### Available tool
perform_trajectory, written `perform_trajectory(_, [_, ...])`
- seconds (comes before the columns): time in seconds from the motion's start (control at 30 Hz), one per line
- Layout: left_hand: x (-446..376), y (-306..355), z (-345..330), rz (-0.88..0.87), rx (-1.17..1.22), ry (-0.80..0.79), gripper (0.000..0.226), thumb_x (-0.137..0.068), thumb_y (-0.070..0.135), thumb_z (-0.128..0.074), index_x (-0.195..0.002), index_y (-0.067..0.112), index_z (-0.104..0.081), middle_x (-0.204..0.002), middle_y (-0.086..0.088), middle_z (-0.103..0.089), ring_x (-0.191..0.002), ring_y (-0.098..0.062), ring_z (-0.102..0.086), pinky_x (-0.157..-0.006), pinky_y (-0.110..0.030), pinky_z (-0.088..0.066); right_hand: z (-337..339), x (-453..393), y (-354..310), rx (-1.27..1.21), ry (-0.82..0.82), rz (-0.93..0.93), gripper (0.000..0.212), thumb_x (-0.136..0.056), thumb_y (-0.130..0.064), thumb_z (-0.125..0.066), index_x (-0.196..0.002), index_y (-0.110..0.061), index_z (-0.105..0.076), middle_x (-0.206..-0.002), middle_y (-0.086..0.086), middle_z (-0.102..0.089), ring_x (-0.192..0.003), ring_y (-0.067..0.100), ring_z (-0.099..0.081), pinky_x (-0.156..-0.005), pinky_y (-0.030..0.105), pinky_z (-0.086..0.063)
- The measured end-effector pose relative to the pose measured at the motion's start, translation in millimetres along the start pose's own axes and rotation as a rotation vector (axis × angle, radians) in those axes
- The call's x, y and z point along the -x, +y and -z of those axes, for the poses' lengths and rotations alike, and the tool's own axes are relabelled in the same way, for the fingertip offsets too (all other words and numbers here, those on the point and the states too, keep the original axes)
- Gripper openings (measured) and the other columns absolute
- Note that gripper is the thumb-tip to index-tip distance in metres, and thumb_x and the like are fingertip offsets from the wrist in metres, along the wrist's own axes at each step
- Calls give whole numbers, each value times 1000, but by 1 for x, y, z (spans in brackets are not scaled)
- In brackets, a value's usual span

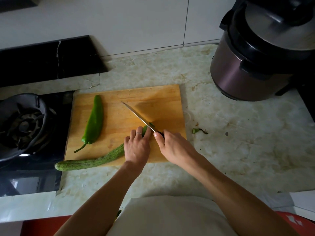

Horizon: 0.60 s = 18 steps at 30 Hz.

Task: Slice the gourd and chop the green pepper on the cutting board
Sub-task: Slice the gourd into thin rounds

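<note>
At the left edge of the counter (221, 133) a gas burner (23, 125) sits in a black glass hob (34, 176), with a dark slab (47, 60) against the wall behind it. The wooden cutting board (122, 116) lies just right of the hob. Near the board's left edge the green pepper (94, 121) lies whole, stem toward the near-left corner. The gourd (92, 160) runs along the board's near edge, its pale cut end hanging off the near-left corner over the counter, its other end rising toward the board's middle. The left hand (137, 145) rests on that end, fingers curled down over it, a ring (138, 133) on one finger. Just beside those fingertips the knife (139, 117) blade crosses the gourd's tip, point aimed at the board's far edge. The right hand (172, 145) is clamped around the knife's dark handle. Right of the board, a small green scrap (196, 130) lies on the counter, and a pressure cooker (259, 53) stands at the far-right corner.
</note>
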<state>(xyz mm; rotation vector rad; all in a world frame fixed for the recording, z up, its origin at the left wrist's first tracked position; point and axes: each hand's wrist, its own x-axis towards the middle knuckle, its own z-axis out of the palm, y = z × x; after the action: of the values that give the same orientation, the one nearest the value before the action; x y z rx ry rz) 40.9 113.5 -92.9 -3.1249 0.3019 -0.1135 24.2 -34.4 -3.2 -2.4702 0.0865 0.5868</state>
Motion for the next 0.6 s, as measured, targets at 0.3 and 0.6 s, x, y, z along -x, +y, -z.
perform_trajectory(0.3, [0, 1, 0, 20, -14, -60, 41, -87, 18, -70, -126, 25, -60, -116, -7, -60, -100, -31, -58, -71, -43, -50, -4, 2, 12, -25, 10, -14, 45, -103, -56, -24, -89, -18, -46, -69, -2, -48, -61, 21, -50, -56, 31, -35])
perform_trajectory(0.6, [0, 2, 4, 48, 20, -73, 43, -92, 20, -62, -134, 29, -56, -122, -5, -59, -107, -30, -56, -77, -42, -48, -11, 1, 21, -34, 5, -7, 45, -103, -56, -24, -89, -19, -46, -71, -2, -50, -60, 16, -50, -54, 31, -34])
